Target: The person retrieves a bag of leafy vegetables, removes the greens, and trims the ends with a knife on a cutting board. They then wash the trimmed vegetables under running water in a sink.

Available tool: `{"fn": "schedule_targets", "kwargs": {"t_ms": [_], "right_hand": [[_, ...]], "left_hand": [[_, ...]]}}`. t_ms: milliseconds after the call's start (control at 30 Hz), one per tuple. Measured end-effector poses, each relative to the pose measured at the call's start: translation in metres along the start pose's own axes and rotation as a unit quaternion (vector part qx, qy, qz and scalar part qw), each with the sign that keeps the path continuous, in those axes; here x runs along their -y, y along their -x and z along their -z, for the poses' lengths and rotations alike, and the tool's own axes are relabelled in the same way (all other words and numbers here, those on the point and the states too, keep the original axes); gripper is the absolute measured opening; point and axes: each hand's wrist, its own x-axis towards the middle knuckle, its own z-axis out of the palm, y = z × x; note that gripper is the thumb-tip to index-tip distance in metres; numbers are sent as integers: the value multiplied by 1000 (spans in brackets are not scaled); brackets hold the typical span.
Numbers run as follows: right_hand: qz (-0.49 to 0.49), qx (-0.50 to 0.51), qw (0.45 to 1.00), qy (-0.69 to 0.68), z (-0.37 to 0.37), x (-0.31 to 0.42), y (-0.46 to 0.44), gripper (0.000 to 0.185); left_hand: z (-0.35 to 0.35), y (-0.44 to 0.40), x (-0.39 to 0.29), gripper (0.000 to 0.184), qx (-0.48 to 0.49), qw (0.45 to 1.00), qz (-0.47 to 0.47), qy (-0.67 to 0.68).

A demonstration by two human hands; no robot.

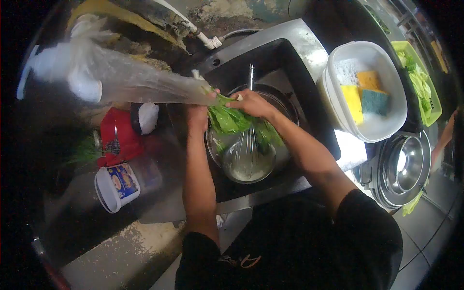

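Observation:
Over the dark sink basin (270,53), both of my hands are closed around a bunch of leafy greens (228,121). My left hand (197,115) is at the left side of the bunch, its fingers partly hidden behind the leaves and the end of a clear plastic sleeve (150,82). From the right, my right hand (252,103) pinches the pale stems. The leaves hang down over a metal bowl (249,175) in the sink. A wire whisk (244,152) leans in that bowl, its handle pointing to the back.
Right of the sink stands a white tub (333,63) with suds and sponges (374,101). Stacked metal bowls (403,166) and a green basket (436,104) of leaves are farther right. A white labelled bucket (107,191) and a red object (116,130) lie left. Another person's arm (443,135) shows.

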Motion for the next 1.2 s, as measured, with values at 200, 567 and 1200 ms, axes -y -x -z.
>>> {"fn": "schedule_targets", "kwargs": {"t_ms": [200, 567, 1200], "right_hand": [[18, 11, 999, -47, -10, 3, -9, 29], [38, 37, 998, 29, -30, 35, -13, 43], [25, 19, 990, -134, -16, 8, 6, 32]], "left_hand": [[15, 10, -5, 38, -85, 994, -7, 62], [55, 15, -9, 31, -84, 993, 63, 59], [-13, 18, -13, 30, -58, 995, 65, -40]]}}
